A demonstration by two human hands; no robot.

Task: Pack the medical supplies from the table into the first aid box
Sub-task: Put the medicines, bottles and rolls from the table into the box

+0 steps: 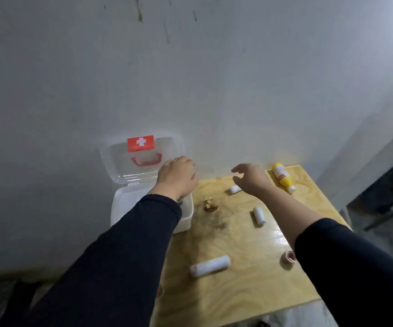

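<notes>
The white first aid box [124, 204] stands at the table's left edge, its clear lid [119, 161] with a red cross label raised against the wall. My left hand [177, 177] hangs knuckles-up over the box's far right corner with the fingers curled down and hidden. Something green [180, 203] shows in the box under my wrist. My right hand [249, 179] hovers with fingers spread, holding nothing, just above a small white bandage roll [235, 189]. Another white roll [259, 215] lies mid-table. A larger one [209, 265] lies near the front.
A yellow bottle [282, 177] lies on its side at the far right corner of the plywood table [238, 291]. A brownish tape roll [288, 257] sits by my right sleeve. A small brown item [209, 205] rests beside the box. Dark furniture [391, 185] stands to the right.
</notes>
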